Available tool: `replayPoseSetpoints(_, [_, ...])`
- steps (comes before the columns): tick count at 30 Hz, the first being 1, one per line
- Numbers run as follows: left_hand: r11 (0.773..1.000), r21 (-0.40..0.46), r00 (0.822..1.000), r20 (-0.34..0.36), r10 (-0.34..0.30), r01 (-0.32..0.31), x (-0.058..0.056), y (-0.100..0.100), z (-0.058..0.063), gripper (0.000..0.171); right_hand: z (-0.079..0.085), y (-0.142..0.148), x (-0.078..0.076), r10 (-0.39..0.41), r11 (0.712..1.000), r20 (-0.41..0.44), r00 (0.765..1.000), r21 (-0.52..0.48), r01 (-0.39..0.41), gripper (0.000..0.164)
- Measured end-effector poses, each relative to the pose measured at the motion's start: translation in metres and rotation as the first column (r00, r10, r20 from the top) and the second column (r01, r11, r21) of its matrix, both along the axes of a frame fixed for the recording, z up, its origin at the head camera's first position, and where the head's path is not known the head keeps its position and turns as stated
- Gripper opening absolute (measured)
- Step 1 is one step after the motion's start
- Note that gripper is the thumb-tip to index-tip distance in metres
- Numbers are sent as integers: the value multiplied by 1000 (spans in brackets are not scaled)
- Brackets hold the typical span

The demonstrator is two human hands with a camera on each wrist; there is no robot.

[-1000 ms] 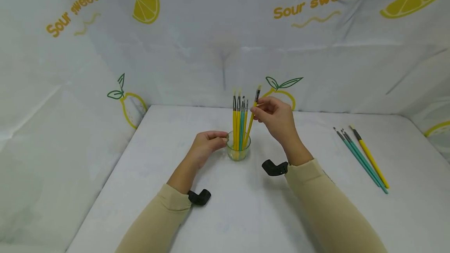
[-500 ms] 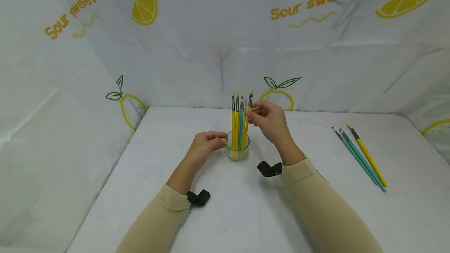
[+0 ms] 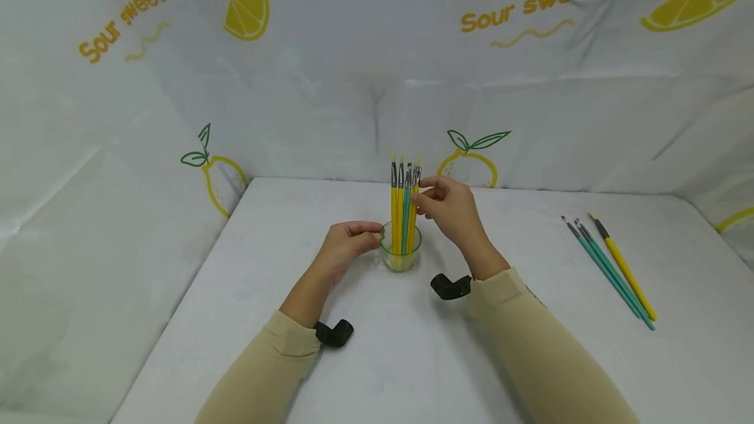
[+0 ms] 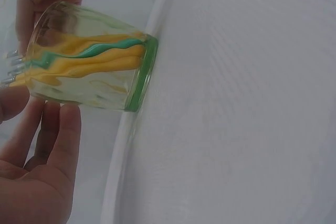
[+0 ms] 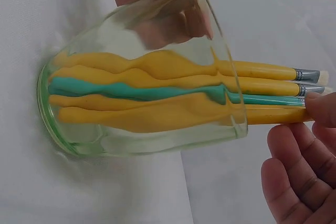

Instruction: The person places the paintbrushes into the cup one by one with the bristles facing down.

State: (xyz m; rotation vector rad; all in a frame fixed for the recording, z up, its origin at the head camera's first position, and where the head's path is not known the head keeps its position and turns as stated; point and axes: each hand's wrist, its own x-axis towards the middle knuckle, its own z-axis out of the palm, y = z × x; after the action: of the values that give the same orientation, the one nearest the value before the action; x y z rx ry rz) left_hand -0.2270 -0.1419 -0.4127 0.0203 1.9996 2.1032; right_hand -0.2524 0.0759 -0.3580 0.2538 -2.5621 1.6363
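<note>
A clear glass cup [image 3: 400,263] stands on the table with several yellow and teal paintbrushes in it, bristles up. At its left side my left hand [image 3: 346,248] holds the cup near the rim between thumb and fingers. My right hand [image 3: 452,209] pinches the rightmost yellow paintbrush [image 5: 270,115] between thumb and fingers, above the rim. That brush leans close against the others, its handle end down near the cup's base. A teal paintbrush [image 5: 262,99] lies beside it in the bundle. The left wrist view shows the cup from the side, the left fingers [image 4: 67,129] against its wall.
To the right on the white tabletop [image 3: 377,371] lie several teal paintbrushes [image 3: 612,273] and one yellow paintbrush [image 3: 629,273], side by side at a slant. A white lemon-printed cloth [image 3: 330,84] hangs behind the table and on the left.
My right hand has moved left and lowered the yellow paintbrush, which went from tilted outward to nearly upright beside the others. My left hand has stayed at the cup.
</note>
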Motion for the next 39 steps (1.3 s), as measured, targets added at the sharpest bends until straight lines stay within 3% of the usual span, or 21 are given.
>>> replayPoseSetpoints(13, [1000,20,1000,18,0,-1,-4,2,4,29,-5,4,1,48,998,50,998,32,-49,37])
replayPoseSetpoints(21, [999,39,1000,27,-9,8,-2,3,6,28,-12,26,2,38,998,80,996,55,-43,44])
replayPoseSetpoints(23, [999,39,1000,27,-5,4,-3,3,2,27,-14,37,3,24,997,94,995,75,-31,43])
replayPoseSetpoints(31, [1000,-5,1000,30,4,-3,-3,-2,5,34,-12,98,9,-39,977,77,996,213,21,45])
replayPoseSetpoints(35, [1000,10,999,53,8,-9,-3,-1,4,30,-7,142,21,-72,941,87,994,335,38,49])
replayPoseSetpoints(39, [1000,21,998,57,2,-3,-2,1,2,29,1,189,33,-100,893,151,983,450,22,59])
